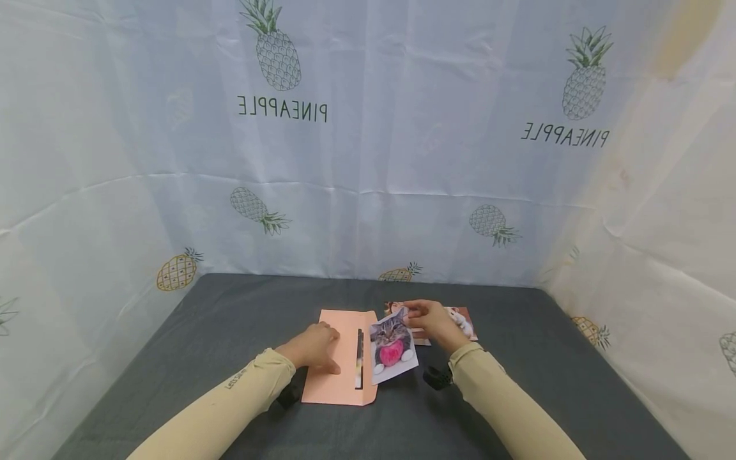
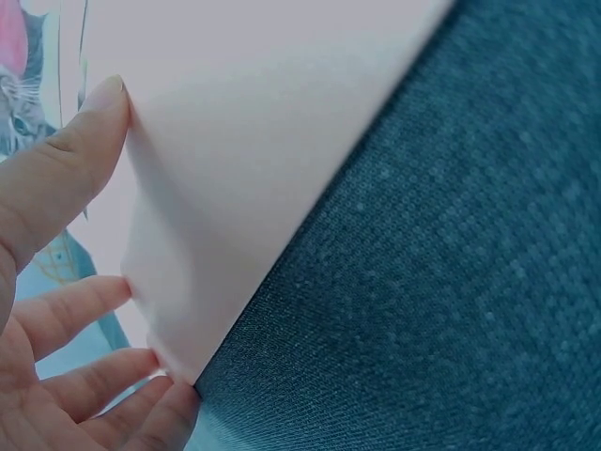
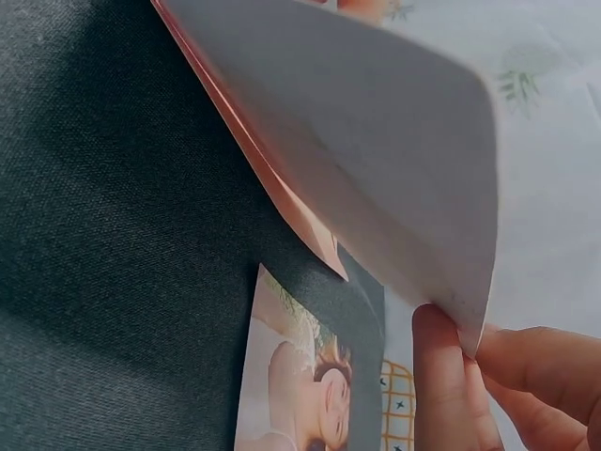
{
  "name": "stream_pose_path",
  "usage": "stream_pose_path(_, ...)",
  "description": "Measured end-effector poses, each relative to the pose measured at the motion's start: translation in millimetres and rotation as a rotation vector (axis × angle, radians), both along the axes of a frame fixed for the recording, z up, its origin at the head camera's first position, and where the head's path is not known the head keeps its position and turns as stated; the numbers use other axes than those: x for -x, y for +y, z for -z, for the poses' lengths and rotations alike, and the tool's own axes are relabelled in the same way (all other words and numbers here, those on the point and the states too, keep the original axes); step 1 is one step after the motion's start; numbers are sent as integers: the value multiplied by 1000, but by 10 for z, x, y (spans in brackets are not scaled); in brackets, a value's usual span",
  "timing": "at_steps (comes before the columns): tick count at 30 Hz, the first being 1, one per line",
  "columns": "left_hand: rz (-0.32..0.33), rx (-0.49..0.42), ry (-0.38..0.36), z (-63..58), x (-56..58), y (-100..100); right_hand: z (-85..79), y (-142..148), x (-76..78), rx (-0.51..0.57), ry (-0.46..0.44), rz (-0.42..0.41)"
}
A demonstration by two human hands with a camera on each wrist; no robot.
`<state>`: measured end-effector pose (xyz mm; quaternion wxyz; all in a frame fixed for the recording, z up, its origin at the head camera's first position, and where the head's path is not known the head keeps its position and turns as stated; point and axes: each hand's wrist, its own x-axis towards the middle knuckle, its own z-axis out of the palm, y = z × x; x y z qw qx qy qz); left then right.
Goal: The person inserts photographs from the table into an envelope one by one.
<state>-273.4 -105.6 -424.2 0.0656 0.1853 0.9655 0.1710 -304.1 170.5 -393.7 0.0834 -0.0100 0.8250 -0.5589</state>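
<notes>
A peach envelope point(image 1: 330, 391) lies flat, with its flap folded out to the right. Dark-edged printed paper point(image 1: 359, 361) shows along its opening. My left hand point(image 1: 314, 346) rests on the envelope's left part, and in the left wrist view the thumb point(image 2: 94, 141) and spread fingertips press its surface. At its upper right corner, my right hand point(image 1: 431, 321) pinches a cat photo point(image 1: 392, 342) with a pink heart. This photo is tilted up over the flap, its pale back point(image 3: 376, 141) facing the right wrist camera.
Behind the right hand lie more photos, one of a person point(image 3: 282, 385) and one with a white animal point(image 1: 462, 321), partly hidden by that hand. A dark cloth point(image 1: 259, 306) covers the table. Pineapple-print curtains point(image 1: 368, 160) hang around its back and sides.
</notes>
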Motion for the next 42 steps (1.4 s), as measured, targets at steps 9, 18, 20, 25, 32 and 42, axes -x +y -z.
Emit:
stream_pose_path(9, -5, 18, -1, 20, 22, 2, -26, -97, 24, -32, 3, -28)
stream_pose_path(18, -18, 17, -13, 2, 12, 5, -21, -167, 36, -60, 12, -36)
stream_pose_path(20, -22, 18, -16, 3, 11, 7, -16, -181, 37, -62, 6, -34)
stream_pose_path(25, -30, 18, -18, 6, 14, 14, 6, -203, 39, -56, -6, -33)
stream_pose_path(32, -30, 15, -7, -9, 3, 17, 57, -225, 47, -25, -18, -37)
stream_pose_path(42, -29, 19, -7, 0, 11, 19, 115, -248, 14, -28, -19, -44)
